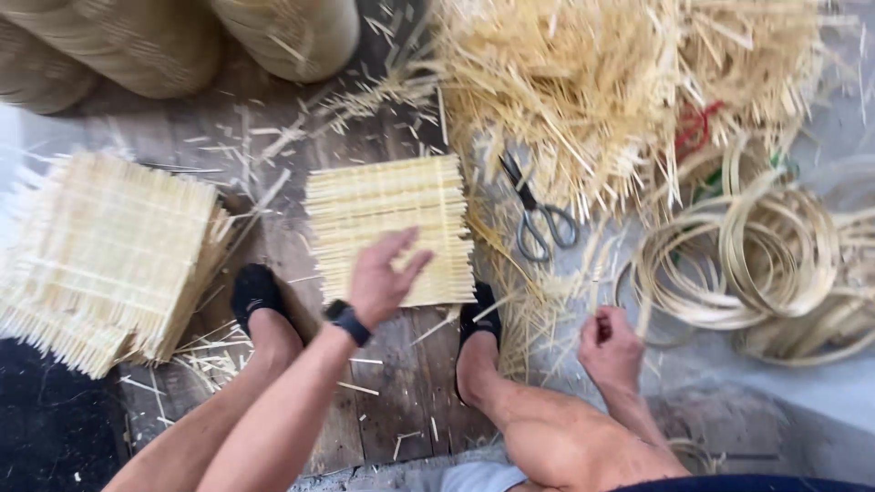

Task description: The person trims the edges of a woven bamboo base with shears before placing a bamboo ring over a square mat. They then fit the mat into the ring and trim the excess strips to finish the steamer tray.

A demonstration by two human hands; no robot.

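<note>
Straw-yellow stick mat lies flat on the wood floor between two feet; the left hand hovers over its near edge, fingers loosely spread; the right hand is curled shut by loose sticks; scissors lie just beside the mat's right edge; a mat stack sits well apart, left.

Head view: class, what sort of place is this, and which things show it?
Probably a floor-level bamboo weaving workshop. A woven slat mat lies on the wooden floor, a pile of loose bamboo splints and coiled bamboo hoops sit beside it, and scissors rest nearby.
</note>
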